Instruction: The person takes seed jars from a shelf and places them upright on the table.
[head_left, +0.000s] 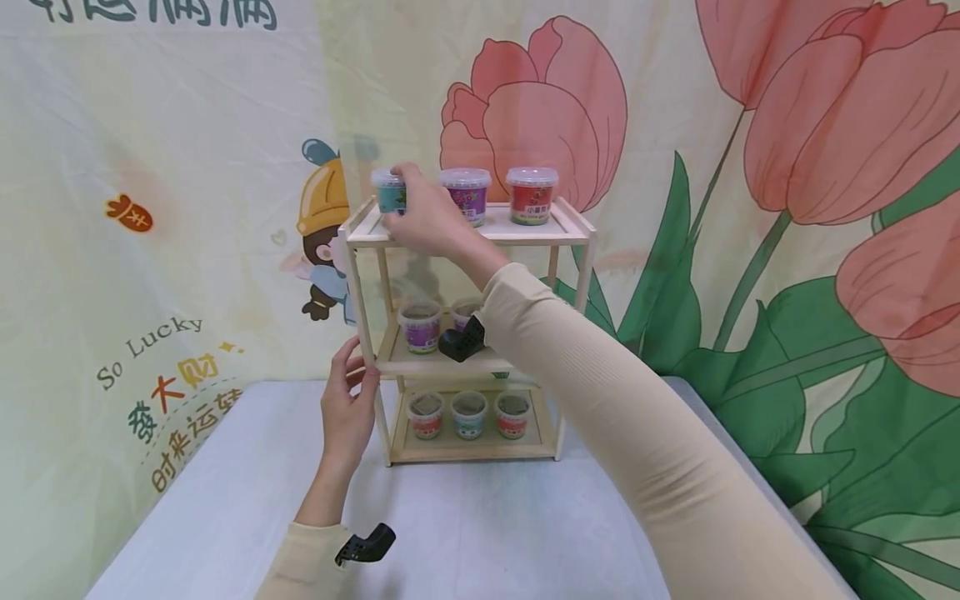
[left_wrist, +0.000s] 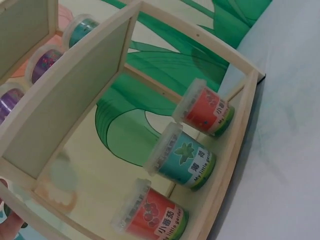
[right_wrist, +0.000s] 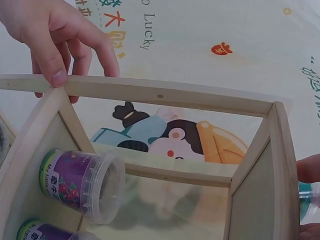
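Observation:
A three-tier wooden shelf (head_left: 472,456) stands on the table. My right hand (head_left: 431,218) holds a teal lidded plastic cup (head_left: 391,198) at the left end of the top tier. Beside it are a purple cup (head_left: 472,204) and a red cup (head_left: 531,200). With thumb and fingers my left hand (head_left: 349,415) grips the shelf's left post near the middle tier, also seen in the right wrist view. That tier carries a purple cup (right_wrist: 75,182), a second purple cup (right_wrist: 42,231) and a teal cup (left_wrist: 81,31), which my right arm hides in the head view.
On the bottom tier sit a red cup (left_wrist: 155,215), a teal cup (left_wrist: 185,160) and another red cup (left_wrist: 207,110). A white cloth (head_left: 480,533) covers the table. Behind the shelf hangs a printed backdrop (head_left: 225,167) with tulips and a cartoon figure.

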